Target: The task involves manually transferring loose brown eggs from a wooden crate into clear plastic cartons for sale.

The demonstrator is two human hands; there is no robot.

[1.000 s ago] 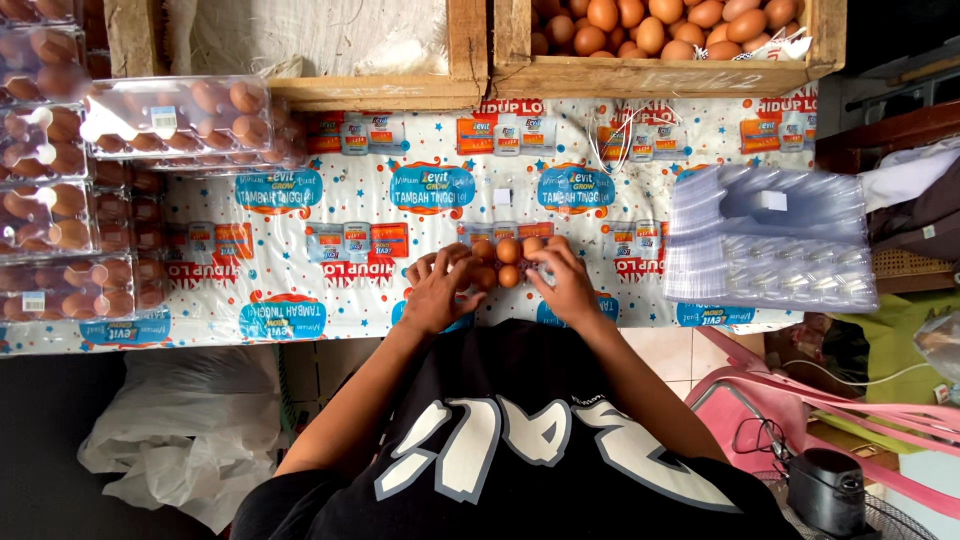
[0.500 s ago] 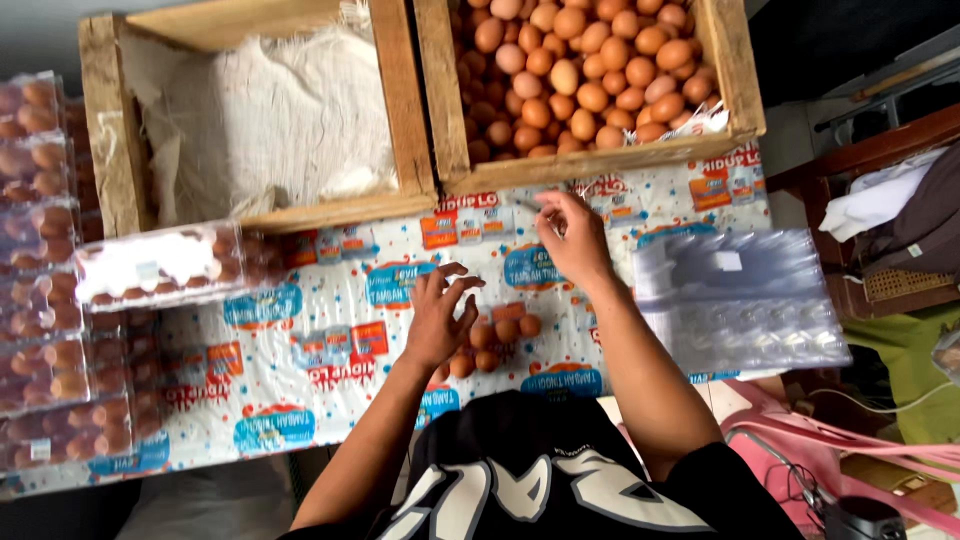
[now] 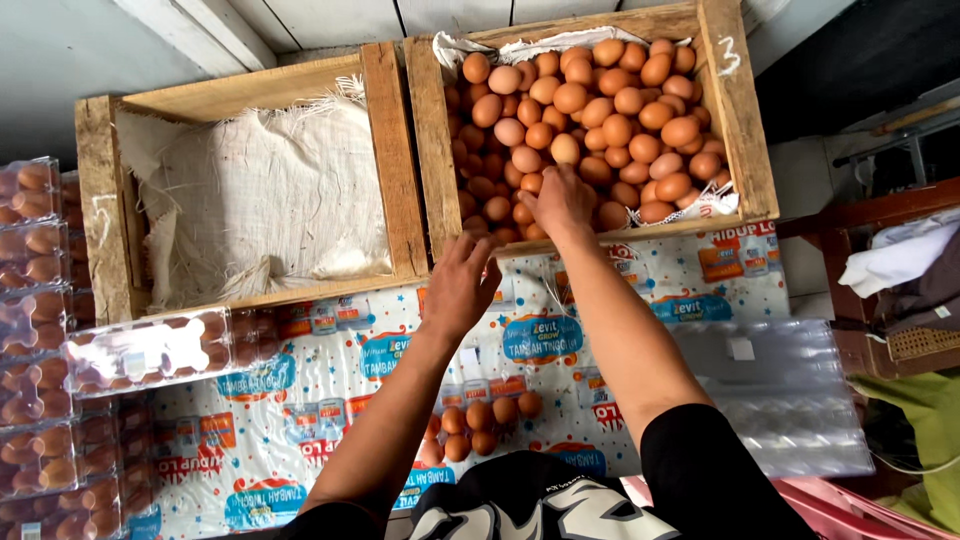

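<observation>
The person leaned over a table (image 3: 300, 400) covered with a bright printed plastic sheet. Both arms were stretched out toward the back of the table.

The right hand (image 3: 560, 200) was inside the wooden crate (image 3: 745, 130) on the right. That crate was full of brown eggs (image 3: 600, 110). The hand lay on top of the eggs near the front wall of the crate, with its fingers bent down around some of them. I could not tell if it already had an egg in its grip, because the back of the hand hid the fingers.

The left hand (image 3: 460, 285) was over the table, just in front of the crates. Its fingers were spread apart and it held nothing. It was near the front edge of the egg crate but not inside it.

Close to the person's body lay a clear egg tray (image 3: 480, 430) with brown eggs sitting in it. The arms partly hid it.

The other wooden crate (image 3: 385, 150), on the left, held only a rough white sack (image 3: 270, 200). In front of it lay a shut clear pack of eggs (image 3: 150, 350). More packs of eggs (image 3: 35, 330) were stacked along the left side of the table. On the right side sat a pile of empty clear trays (image 3: 790, 400). Past the table, on the far right, a white cloth (image 3: 890, 260) lay on something brown.
</observation>
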